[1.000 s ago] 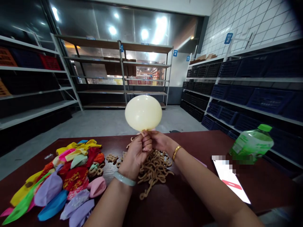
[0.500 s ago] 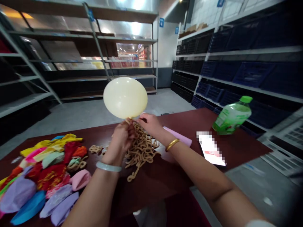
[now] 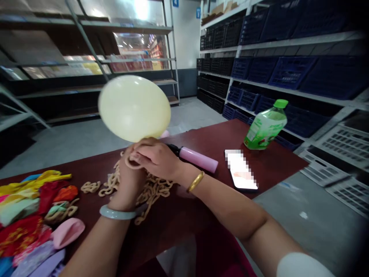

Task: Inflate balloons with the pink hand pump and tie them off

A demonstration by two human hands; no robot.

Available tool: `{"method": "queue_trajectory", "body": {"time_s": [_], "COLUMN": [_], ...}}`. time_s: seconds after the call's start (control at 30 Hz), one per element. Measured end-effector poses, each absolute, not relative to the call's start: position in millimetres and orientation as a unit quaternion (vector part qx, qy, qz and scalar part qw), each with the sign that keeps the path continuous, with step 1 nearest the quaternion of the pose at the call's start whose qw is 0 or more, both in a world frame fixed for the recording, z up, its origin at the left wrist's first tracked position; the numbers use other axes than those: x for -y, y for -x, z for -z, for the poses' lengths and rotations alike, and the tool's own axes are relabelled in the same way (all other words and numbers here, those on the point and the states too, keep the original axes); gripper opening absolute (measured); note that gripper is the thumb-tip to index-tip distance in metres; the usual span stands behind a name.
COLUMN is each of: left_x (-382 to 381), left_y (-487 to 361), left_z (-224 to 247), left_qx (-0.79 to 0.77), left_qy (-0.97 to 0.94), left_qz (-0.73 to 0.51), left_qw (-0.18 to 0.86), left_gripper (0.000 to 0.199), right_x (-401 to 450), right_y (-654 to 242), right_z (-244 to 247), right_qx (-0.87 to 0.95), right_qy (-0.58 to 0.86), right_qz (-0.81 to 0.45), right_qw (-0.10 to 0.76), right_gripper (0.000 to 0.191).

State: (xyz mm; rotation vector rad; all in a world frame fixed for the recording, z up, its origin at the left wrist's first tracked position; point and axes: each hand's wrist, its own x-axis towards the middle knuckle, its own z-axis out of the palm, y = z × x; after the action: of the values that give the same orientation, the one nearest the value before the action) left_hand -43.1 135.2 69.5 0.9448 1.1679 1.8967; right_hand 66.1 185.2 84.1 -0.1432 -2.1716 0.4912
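Pale-yellow balloon (image 3: 134,107) directly above both grips, its lower end touching them. L grip (image 3: 128,180) closed in a fist on the balloon's neck end; neck itself hidden. R grip (image 3: 162,159) laid over L, fingers bent, tips at a beige loop (image 3: 134,167) nr L thumb; can't tell if R is pinching it.

Just below the grips, toward the wrists: pale bangle (image 3: 117,212) on L, gold bangle (image 3: 196,182) on R.

Under/behind grips: heap of beige curly pcs (image 3: 155,188), spilling both sides on dk red-brown desk (image 3: 213,134). Just R of grips: pink cylinder (image 3: 198,159) w/ black end, lying flat. Further R: phone (image 3: 241,175), screen lit, part pixelated; beyond it, green-capped bottle (image 3: 266,127), upright.

Well L of grips: pile of limp multicol. balloons (image 3: 29,229).

Furthest out, R: dk blue crates (image 3: 292,72) on shelves (image 3: 219,73).
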Motion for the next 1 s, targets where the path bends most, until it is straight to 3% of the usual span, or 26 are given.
{"method": "queue_trajectory", "body": {"time_s": [0.13, 0.27, 0.37, 0.57, 0.7, 1.0], "left_x": [-128.4, -131.3, -132.7, -126.5, -126.7, -132.6], "left_y": [35.6, 30.9, 32.1, 40.2, 43.5, 40.6], "left_z": [-76.2, -68.3, -60.9, -64.3, -67.9, -64.7], "left_qx": [-0.454, -0.432, -0.414, -0.524, -0.554, -0.553], "left_qy": [-0.423, -0.367, -0.386, -0.464, -0.462, -0.512], "left_qz": [-0.726, -0.751, -0.760, -0.699, -0.677, -0.635], "left_qw": [0.297, 0.338, 0.320, 0.150, 0.145, 0.170], "left_gripper": [0.013, 0.012, 0.015, 0.003, 0.010, 0.015], "right_x": [-184.5, -186.5, -185.3, -186.5, -190.9, -184.6], "right_y": [-68.0, -65.1, -65.9, -66.8, -63.9, -68.4], "right_z": [-83.0, -79.7, -80.3, -78.3, -76.5, -74.3], "right_qx": [0.830, 0.794, 0.794, 0.785, 0.779, 0.824], "right_qy": [0.091, 0.123, 0.152, 0.217, 0.250, 0.292], "right_qz": [-0.264, -0.270, -0.260, -0.278, -0.300, -0.066], "right_qw": [0.483, 0.531, 0.528, 0.510, 0.491, 0.481], "right_gripper": [0.006, 0.003, 0.005, 0.002, 0.005, 0.009]}}
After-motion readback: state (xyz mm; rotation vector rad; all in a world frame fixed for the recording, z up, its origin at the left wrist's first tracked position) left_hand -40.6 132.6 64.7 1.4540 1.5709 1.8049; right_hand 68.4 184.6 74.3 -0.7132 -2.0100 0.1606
